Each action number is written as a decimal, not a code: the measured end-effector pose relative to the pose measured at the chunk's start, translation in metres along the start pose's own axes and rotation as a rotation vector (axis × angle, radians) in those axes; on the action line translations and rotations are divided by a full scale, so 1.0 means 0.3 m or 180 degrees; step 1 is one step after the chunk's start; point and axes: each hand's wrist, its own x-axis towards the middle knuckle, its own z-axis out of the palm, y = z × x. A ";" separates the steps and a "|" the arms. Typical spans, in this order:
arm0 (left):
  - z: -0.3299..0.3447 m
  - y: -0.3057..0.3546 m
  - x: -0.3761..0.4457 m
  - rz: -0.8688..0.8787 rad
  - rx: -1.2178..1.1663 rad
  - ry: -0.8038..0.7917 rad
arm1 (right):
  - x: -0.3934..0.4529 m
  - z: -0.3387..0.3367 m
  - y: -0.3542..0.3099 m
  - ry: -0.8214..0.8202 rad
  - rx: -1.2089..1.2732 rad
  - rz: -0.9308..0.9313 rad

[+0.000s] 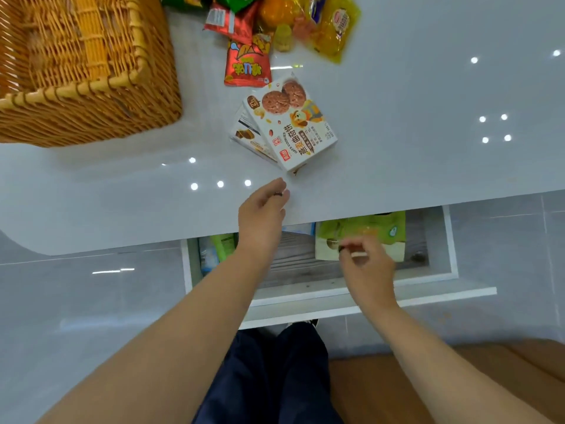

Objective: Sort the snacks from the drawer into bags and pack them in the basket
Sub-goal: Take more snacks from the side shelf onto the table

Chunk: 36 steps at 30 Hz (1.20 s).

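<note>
Green pouch (367,232) lies in the drawer (443,270); wicker basket (91,96) holds nothing.

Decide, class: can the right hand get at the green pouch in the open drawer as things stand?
Probably yes. The right hand hovers just over the green pouch, and the drawer is pulled out, though the countertop overhangs the pouch's far end.

Both forearms bare, no sleeves visible. Left hand (261,214) carries a dark ring; right hand (367,264) likewise. Dark navy trousers (269,377) below the hands.
</note>
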 end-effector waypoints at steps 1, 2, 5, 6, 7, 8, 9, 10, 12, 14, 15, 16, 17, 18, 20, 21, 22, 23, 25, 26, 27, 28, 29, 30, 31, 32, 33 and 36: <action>0.007 -0.032 -0.028 -0.0136 -0.0186 0.0076 | -0.037 0.008 0.063 -0.0406 -0.0117 0.0346; 0.016 -0.070 -0.059 -0.0295 -0.0352 0.0062 | -0.052 0.022 0.126 -0.0631 -0.0124 0.0767; 0.036 -0.183 -0.139 -0.0710 -0.0512 -0.0115 | -0.003 0.055 0.234 -0.0196 0.0800 0.2479; 0.037 -0.217 -0.149 -0.0816 -0.0503 -0.0100 | 0.034 0.057 0.240 0.0061 0.1341 0.2971; 0.036 -0.243 -0.155 -0.0911 -0.0531 -0.0059 | 0.073 0.057 0.236 0.0237 0.1917 0.3290; 0.035 -0.265 -0.152 -0.1004 -0.0562 -0.0007 | 0.109 0.058 0.235 0.0378 0.2426 0.3471; 0.032 -0.283 -0.142 -0.1088 -0.0578 0.0044 | 0.138 0.061 0.227 0.0493 0.2818 0.3564; 0.030 -0.299 -0.126 -0.1167 -0.0542 0.0077 | 0.162 0.071 0.229 0.0588 0.3125 0.3618; 0.021 -0.332 -0.070 -0.1325 -0.0463 0.0089 | 0.186 0.091 0.230 0.0676 0.3431 0.3716; 0.007 -0.360 0.011 -0.1528 -0.0393 0.0123 | 0.197 0.112 0.242 0.0630 0.3615 0.3762; -0.002 -0.375 0.056 -0.1621 -0.0354 0.0170 | 0.201 0.120 0.249 0.0590 0.3664 0.3757; -0.008 -0.390 0.101 -0.1682 -0.0320 0.0218 | 0.209 0.129 0.270 0.0554 0.3661 0.3766; -0.013 -0.410 0.141 -0.1716 -0.0260 0.0256 | 0.211 0.138 0.294 0.0499 0.3574 0.3806; -0.014 -0.420 0.177 -0.1717 -0.0128 0.0296 | 0.216 0.141 0.311 0.0428 0.3428 0.3842; -0.009 -0.445 0.236 -0.1669 0.0225 0.0294 | 0.227 0.146 0.343 0.0306 0.3118 0.3902; -0.002 -0.459 0.263 -0.1655 0.0336 0.0247 | 0.232 0.149 0.355 0.0303 0.3034 0.3888; 0.006 -0.473 0.284 -0.1661 0.0367 0.0194 | 0.240 0.151 0.366 0.0323 0.3009 0.3859; 0.014 -0.486 0.302 -0.1661 0.0335 0.0178 | 0.244 0.151 0.368 0.0334 0.3000 0.3836; 0.029 -0.513 0.340 -0.1588 0.0125 0.0301 | 0.255 0.153 0.369 0.0290 0.3018 0.3808; 0.040 -0.519 0.352 -0.1560 0.0028 0.0400 | 0.258 0.155 0.374 0.0260 0.3014 0.3800; 0.051 -0.523 0.371 -0.1538 -0.0006 0.0500 | 0.256 0.158 0.381 0.0242 0.3013 0.3794; 0.062 -0.531 0.393 -0.1496 -0.0020 0.0599 | 0.253 0.163 0.392 0.0224 0.3030 0.3759; 0.071 -0.529 0.414 -0.1467 0.0012 0.0678 | 0.249 0.170 0.404 0.0177 0.3022 0.3700; 0.074 -0.532 0.439 -0.1426 0.0093 0.0758 | 0.246 0.175 0.413 0.0114 0.2987 0.3620; 0.074 -0.540 0.470 -0.1388 0.0235 0.0830 | 0.242 0.178 0.417 0.0055 0.2920 0.3562; 0.072 -0.553 0.500 -0.1295 0.0392 0.0839 | 0.239 0.180 0.420 0.0007 0.2850 0.3529; 0.071 -0.568 0.527 -0.1167 0.0508 0.0765 | 0.238 0.177 0.423 -0.0041 0.2793 0.3505; 0.070 -0.606 0.557 -0.0916 0.0507 0.0734 | 0.243 0.168 0.433 -0.0142 0.2850 0.3393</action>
